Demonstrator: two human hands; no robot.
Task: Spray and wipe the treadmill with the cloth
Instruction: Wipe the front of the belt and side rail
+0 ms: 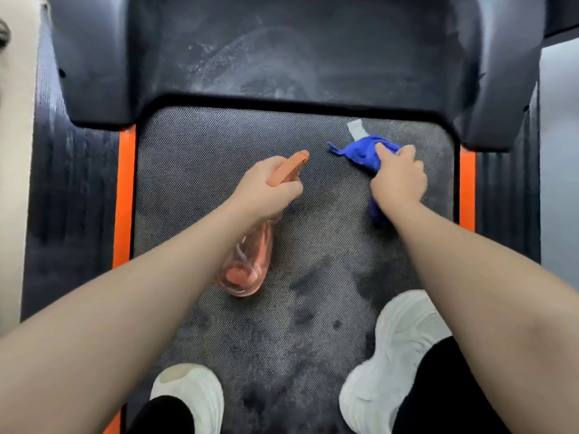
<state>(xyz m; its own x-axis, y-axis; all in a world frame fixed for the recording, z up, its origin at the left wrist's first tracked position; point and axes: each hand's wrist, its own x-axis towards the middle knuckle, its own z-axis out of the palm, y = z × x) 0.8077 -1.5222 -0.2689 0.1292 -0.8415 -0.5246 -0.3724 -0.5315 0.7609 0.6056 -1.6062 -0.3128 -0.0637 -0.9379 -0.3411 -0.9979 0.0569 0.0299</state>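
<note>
The blue cloth [363, 151] is gripped by the right hand [398, 180] near the treadmill belt [219, 145]'s far right edge, while the spray bottle [250, 261] is clasped by the left hand [266, 186] over open mid-belt.

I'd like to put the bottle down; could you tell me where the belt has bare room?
Free: the belt between hood and left hand, and between the shoes. Crowded: by the right hand and cloth.

The cloth [363, 151] is bright blue with a white tag; the spray bottle [249, 261] translucent orange-pink; the treadmill [219, 145] belt dotted grey with dark blotches, orange side strips [123, 195]; shoes [398, 355] white.
</note>
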